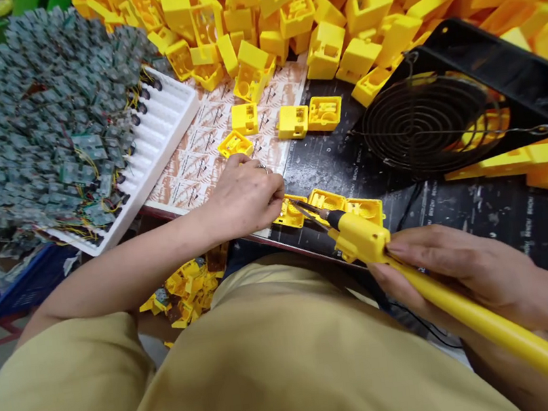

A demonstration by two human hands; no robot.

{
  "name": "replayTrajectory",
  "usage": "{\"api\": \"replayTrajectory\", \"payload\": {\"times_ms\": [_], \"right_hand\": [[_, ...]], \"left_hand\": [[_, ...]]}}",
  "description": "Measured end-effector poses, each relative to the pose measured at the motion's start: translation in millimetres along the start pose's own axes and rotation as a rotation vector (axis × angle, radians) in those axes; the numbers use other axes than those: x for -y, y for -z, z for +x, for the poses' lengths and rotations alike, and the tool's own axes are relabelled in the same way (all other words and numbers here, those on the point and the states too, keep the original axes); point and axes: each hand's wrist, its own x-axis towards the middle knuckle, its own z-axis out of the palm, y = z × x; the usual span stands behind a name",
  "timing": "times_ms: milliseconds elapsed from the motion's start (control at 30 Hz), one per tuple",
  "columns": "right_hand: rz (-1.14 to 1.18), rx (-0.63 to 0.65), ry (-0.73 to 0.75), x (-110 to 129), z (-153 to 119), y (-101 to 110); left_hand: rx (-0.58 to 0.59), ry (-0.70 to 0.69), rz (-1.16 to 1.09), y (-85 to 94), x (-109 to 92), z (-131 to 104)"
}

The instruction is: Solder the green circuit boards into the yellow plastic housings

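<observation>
Over desk [478, 215], near right: yellow soldering tool [463, 306], presumably light, stiff; grip of right hand [489, 273] wraps it behind the front. Left hand [243, 196] beside small yellow housing [290, 217], near edge; cannot tell if pinching. Housing likely light, rigid: take outer walls.

A single head-worn camera is looking forward and steeply down past the wearer's own chest.

From above the yellow shirt [272, 364], which is filling the near, lower edge, it is facing the table [453, 211], whose front edge is slanting downward from left to right. The left hand [247, 192] is showing near mid-view, the right hand [489, 273] lower right, both at close range. Heaped yellow housings [369, 0] are spanning the far, upper edge.
</observation>
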Motion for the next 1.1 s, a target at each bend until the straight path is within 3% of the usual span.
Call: {"api": "replayTrajectory", "payload": {"times_ms": [100, 367, 433, 600, 933, 1100], "right_hand": [[-0.031, 0.050, 0.109, -8, 4, -3], [-0.063, 0.039, 0.296, -7, 17, -6], [-0.048, 0.045, 0.277, -7, 18, -2], [-0.087, 0.077, 0.048, -8, 11, 8], [-0.029, 0.055, 0.105, -13, 8, -1], [0.009, 0.049, 0.071, -11, 8, 6]], "left_hand": [[0.026, -0.035, 0.066, 3.4, -1, 5], [0.105, -0.052, 0.109, 8.0, 1, 10], [0.116, -0.063, 0.111, 9.7, 0, 12], [0.160, -0.059, 0.120, 12.3, -1, 14], [0.165, -0.075, 0.132, 14.2, -2, 13], [0.173, -0.131, 0.028, 20.0, 13, 7]]}}
